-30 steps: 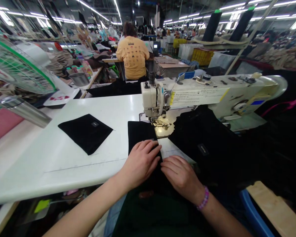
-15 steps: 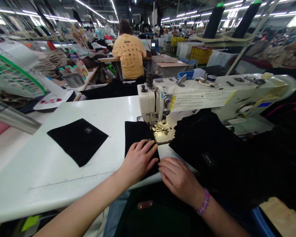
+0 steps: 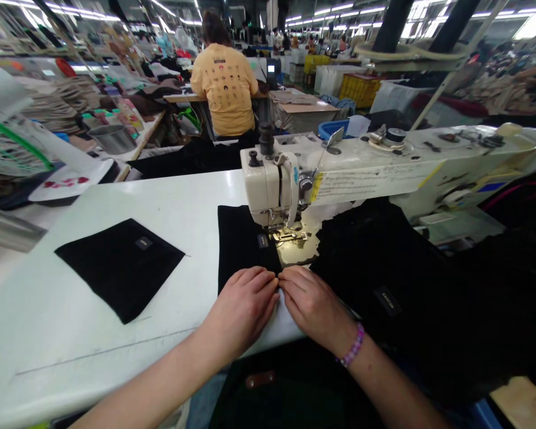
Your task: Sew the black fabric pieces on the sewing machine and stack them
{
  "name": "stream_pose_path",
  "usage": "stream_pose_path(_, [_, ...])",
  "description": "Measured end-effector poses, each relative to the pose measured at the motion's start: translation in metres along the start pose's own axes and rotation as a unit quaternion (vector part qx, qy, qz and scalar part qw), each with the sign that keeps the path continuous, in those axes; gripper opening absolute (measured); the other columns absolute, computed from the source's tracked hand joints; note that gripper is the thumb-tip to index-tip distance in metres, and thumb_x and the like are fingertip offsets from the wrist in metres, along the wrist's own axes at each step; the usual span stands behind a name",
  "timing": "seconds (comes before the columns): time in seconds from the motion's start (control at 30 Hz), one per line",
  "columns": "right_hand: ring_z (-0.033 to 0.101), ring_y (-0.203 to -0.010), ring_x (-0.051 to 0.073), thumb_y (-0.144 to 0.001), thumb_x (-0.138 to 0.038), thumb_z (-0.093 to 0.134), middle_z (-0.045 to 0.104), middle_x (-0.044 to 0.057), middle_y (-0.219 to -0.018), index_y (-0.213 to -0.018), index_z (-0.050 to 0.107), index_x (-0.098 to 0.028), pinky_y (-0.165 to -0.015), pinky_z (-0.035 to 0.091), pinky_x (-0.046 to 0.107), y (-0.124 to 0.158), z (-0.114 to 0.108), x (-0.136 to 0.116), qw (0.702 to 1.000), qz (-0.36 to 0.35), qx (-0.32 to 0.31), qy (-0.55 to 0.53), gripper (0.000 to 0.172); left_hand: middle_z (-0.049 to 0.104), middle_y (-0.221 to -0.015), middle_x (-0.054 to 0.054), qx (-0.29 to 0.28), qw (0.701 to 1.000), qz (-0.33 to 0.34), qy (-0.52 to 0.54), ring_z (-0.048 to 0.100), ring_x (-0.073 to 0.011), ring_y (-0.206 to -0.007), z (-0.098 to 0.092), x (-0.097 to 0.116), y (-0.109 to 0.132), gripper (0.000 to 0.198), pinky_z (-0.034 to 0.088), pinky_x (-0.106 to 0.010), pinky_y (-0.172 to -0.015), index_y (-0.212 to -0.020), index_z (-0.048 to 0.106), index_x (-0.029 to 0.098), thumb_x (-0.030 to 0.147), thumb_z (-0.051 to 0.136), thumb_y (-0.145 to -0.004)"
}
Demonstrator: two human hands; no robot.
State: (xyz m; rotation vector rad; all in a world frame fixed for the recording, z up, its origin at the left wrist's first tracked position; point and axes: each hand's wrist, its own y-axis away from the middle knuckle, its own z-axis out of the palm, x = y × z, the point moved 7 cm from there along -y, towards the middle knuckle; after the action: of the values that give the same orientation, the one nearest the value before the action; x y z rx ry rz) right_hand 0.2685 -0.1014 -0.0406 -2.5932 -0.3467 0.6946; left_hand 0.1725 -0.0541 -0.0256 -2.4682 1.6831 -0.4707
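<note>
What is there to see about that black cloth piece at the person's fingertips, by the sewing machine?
The black cloth looks like plain, matte fabric with fairly straight edges and a small greyish label near its right edge. It lies flat on the white table, beside the sewing machine's needle area. The left hand covers part of its near end; the right hand's fingertips meet its near right corner.

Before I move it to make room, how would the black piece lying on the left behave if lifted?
The left black piece looks like thin cloth lying flat, so it will probably droop and feel light. The tabletop looks glossy, so a push may slide it.
</note>
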Motion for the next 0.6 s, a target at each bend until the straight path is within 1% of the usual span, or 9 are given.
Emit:
stream_pose_path(0.07, [0.065, -0.105, 0.025, -0.093, -0.006, 0.045, 0.071, 0.014, -0.104, -0.104, 0.069, -0.014, -0.096, 0.057, 0.044, -0.004, 0.002, 0.004, 1.000, -0.002, 0.004, 0.003, 0.027, 0.072, -0.113, -0.012, 0.010, 1.000, 0.000, 0.010, 0.064, -0.0260, -0.108, -0.001, -0.002, 0.001, 0.030, 0.054, -0.046, -0.093, -0.110, 0.070, 0.014, 0.022, 0.043, -0.100])
stream_pose_path(0.17, [0.065, -0.105, 0.025, -0.093, -0.005, 0.045, 0.071, 0.014, -0.105, -0.108, 0.068, -0.014, -0.096, 0.057, 0.044, -0.011, 0.006, 0.009, 1.000, -0.007, 0.005, 0.008, 0.029, 0.072, -0.114, -0.012, 0.015, 1.000, -0.002, 0.013, 0.065, -0.0269, -0.110, 0.000, -0.011, -0.004, 0.030, 0.054, -0.047, -0.093, -0.110, 0.071, 0.016, 0.023, 0.044, -0.099])
stream_pose_path(0.33, [0.064, -0.108, 0.025, -0.094, -0.005, 0.046, 0.070, 0.013, -0.109, -0.109, 0.068, -0.014, -0.097, 0.056, 0.043, -0.023, 0.010, 0.017, 1.000, -0.001, 0.011, 0.010, 0.028, 0.073, -0.114, -0.012, 0.006, 1.000, -0.005, 0.000, 0.065, -0.0277, -0.110, 0.003, -0.029, -0.015, 0.028, 0.054, -0.047, -0.092, -0.109, 0.071, 0.015, 0.025, 0.047, -0.098])
stream_pose_path(0.47, [0.063, -0.107, 0.025, -0.095, -0.004, 0.047, 0.070, 0.014, -0.109, -0.109, 0.068, -0.011, -0.098, 0.056, 0.042, -0.031, 0.014, 0.022, 1.000, -0.001, 0.008, 0.010, 0.026, 0.072, -0.117, -0.013, 0.005, 1.000, -0.007, -0.018, 0.065, -0.0285, -0.111, 0.003, -0.039, -0.023, 0.028, 0.054, -0.046, -0.091, -0.110, 0.071, 0.014, 0.025, 0.047, -0.098])
stream_pose_path(0.6, [0.062, -0.111, 0.024, -0.098, -0.005, 0.044, 0.069, 0.013, -0.110, -0.112, 0.067, -0.013, -0.098, 0.056, 0.044, -0.036, 0.018, 0.026, 1.000, 0.012, 0.000, 0.005, 0.028, 0.072, -0.117, -0.013, -0.007, 1.000, -0.006, -0.024, 0.065, -0.0281, -0.110, 0.004, -0.049, -0.032, 0.027, 0.053, -0.046, -0.091, -0.107, 0.071, 0.014, 0.025, 0.047, -0.098])
